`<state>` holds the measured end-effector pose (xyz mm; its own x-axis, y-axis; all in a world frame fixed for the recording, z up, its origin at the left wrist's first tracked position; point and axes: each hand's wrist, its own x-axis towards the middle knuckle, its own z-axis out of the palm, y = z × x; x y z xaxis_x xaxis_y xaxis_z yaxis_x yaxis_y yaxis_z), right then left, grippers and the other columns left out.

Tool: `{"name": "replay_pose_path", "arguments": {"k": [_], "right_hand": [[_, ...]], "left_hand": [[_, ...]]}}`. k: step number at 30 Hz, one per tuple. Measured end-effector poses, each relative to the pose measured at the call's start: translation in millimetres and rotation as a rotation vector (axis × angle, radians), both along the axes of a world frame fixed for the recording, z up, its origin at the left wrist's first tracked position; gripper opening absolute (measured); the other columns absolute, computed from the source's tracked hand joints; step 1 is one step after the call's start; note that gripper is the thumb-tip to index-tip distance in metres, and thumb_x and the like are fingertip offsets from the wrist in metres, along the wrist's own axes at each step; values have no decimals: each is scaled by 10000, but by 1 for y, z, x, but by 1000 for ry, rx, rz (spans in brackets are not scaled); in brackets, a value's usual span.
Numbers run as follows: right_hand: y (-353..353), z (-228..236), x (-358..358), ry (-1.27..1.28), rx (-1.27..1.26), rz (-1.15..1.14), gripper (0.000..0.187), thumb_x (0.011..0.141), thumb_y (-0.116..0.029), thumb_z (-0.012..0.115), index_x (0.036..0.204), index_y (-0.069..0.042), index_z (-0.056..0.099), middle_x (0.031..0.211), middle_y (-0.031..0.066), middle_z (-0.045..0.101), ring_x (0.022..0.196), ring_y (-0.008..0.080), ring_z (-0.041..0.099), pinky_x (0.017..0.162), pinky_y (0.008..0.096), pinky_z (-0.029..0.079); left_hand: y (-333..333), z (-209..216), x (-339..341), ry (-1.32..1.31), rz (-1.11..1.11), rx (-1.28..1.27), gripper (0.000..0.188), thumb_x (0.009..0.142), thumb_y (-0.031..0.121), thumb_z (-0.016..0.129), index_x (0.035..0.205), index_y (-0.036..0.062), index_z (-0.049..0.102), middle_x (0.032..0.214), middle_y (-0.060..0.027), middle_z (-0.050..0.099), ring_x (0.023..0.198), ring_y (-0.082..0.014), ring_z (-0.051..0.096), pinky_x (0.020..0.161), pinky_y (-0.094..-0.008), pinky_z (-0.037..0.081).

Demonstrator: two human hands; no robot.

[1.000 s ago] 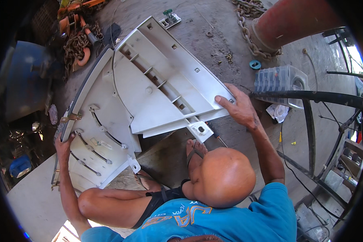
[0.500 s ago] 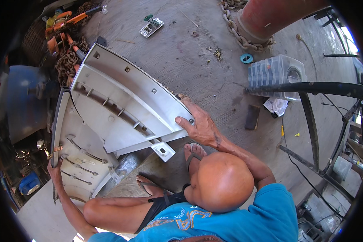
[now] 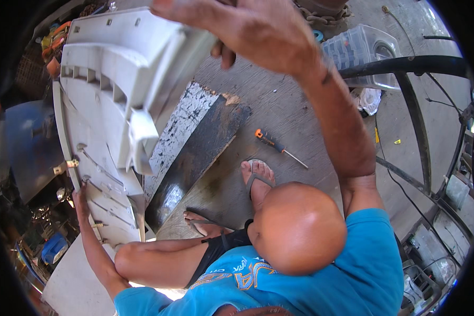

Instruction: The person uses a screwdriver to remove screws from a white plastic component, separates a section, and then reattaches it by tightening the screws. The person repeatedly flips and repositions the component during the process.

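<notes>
A large white moulded panel [image 3: 102, 58] with ribs and square holes is tilted up at the left and centre. Curved strips are fixed along its lower part. My right hand [image 3: 268, 34] grips its raised right end, thumb over the face and fingers underneath. Low on the panel's left edge, my left hand [image 3: 81, 199] is closed around the rim, its fingers partly hidden. Below the raised end lies a scuffed black-and-white board [image 3: 197, 142]. A screwdriver [image 3: 271, 140] with an orange and black handle rests on the floor beside my right foot.
At the right stand a clear compartment box [image 3: 361, 52] and a black metal frame [image 3: 413, 126]. A crumpled plastic bag [image 3: 370, 100] lies by them. A rusty chain [image 3: 326, 16] is at the top. Blue sheet metal [image 3: 29, 142] and clutter crowd the left.
My right hand has lifted the panel's right end up and toward me, tilting the panel. The board and screwdriver beneath have come into view. My left hand stays on the left edge.
</notes>
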<state>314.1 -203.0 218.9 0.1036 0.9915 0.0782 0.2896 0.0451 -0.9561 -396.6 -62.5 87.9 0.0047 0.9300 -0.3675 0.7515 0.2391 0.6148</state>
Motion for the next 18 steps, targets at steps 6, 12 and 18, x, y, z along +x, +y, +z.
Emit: {"name": "replay_pose_path", "arguments": {"k": [6, 12, 18], "right_hand": [[18, -11, -4, -421, 442, 26, 356, 1011, -301, 643, 1147, 25, 697, 828, 100, 682, 581, 125, 631, 536, 280, 543], [-2, -73, 11, -344, 403, -99, 461, 1026, -428, 574, 1229, -40, 717, 979, 57, 706, 604, 100, 613, 454, 218, 455], [-29, -92, -12, 77, -143, -383, 400, 1069, -322, 475, 1225, -46, 720, 848, 69, 678, 566, 74, 579, 437, 228, 414]], "left_hand": [[8, -11, -5, -14, 59, -2, 423, 868, 477, 729, 1034, 91, 685, 879, 65, 524, 807, -86, 466, 741, -285, 376], [8, -4, 30, 52, 29, 47, 466, 867, 393, 779, 1152, 29, 733, 999, -7, 688, 892, -142, 600, 839, -313, 462], [8, 0, 41, 186, 24, -38, 509, 838, 427, 808, 1126, 11, 752, 970, -44, 718, 861, -159, 625, 828, -324, 480]]}}
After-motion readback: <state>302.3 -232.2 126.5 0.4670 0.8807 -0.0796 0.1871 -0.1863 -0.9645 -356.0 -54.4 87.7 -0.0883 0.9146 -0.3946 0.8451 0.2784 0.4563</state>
